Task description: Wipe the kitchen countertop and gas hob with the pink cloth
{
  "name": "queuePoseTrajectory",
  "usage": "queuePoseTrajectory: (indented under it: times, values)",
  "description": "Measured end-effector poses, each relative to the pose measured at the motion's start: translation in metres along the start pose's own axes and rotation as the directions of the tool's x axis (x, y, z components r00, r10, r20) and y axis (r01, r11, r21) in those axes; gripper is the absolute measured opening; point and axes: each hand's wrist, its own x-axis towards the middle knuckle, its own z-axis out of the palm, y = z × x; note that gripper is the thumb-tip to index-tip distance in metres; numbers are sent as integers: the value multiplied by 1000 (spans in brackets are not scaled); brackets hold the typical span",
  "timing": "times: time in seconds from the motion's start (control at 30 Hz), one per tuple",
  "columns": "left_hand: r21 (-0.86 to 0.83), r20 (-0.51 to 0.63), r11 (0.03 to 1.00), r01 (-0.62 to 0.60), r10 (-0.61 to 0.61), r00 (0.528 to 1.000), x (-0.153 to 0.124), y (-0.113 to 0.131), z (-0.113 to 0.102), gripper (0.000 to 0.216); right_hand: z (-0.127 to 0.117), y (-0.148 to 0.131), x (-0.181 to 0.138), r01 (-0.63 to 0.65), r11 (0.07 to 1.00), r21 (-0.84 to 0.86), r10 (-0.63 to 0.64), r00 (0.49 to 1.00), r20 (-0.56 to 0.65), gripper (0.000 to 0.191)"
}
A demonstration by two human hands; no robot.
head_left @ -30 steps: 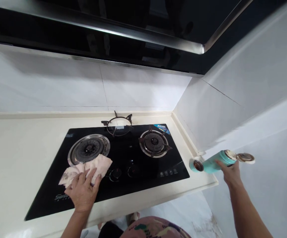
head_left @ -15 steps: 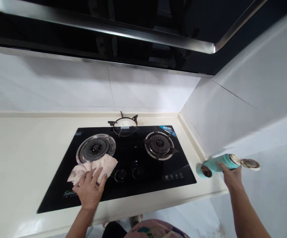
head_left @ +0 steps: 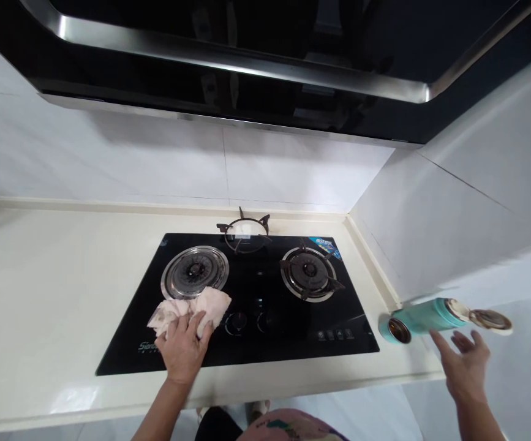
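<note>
My left hand presses flat on a crumpled pale cloth lying on the black glass gas hob, just in front of the left burner. My right hand hovers with fingers spread just below a teal flask that lies on its side at the counter's right end, its flip lid open past the edge. The hand is not touching the flask. A small teal cup stands by the flask's base.
The hob has a right burner, a loose pan support at the back and two knobs near the front. A cream countertop surrounds it. A dark range hood hangs overhead. White walls close the back and right.
My right hand has let go of the teal flask and drawn back towards me, fingers spread. My left hand stays on the cloth. The view has shifted left.
</note>
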Motion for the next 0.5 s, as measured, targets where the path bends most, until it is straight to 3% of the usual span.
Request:
queuePoseTrajectory:
  times: [0.1,0.17,0.27,0.33,0.4,0.43,0.47,0.5]
  values:
    - [-76,77,997,15,-9,997,-13,3,-11,40,-9,-2,-36,-136,989,-56,130,986,-104,62]
    - [-178,133,983,50,-26,991,-21,2,-19,40,-2,-12,-63,-118,992,-37,114,990,-86,47]
    - [-390,235,879,273,-191,953,-20,-4,-33,42,25,-39,-102,-16,990,139,2,995,99,48]
    - [-540,329,675,502,-380,864,-7,-2,-46,46,45,-65,-127,-37,963,267,-44,955,294,53]
    - [-666,438,373,646,-506,744,14,13,-59,53,63,-99,-152,-123,935,332,-75,848,525,54]
    - [-718,490,218,661,-517,702,25,25,-66,56,71,-118,-165,-157,920,359,-114,769,629,54]
    - [-759,533,67,647,-506,678,36,42,-72,60,78,-138,-178,-181,903,389,-182,659,730,54]
    - [-790,567,-68,609,-457,685,45,60,-78,63,86,-160,-190,-193,880,433,-276,535,798,57]
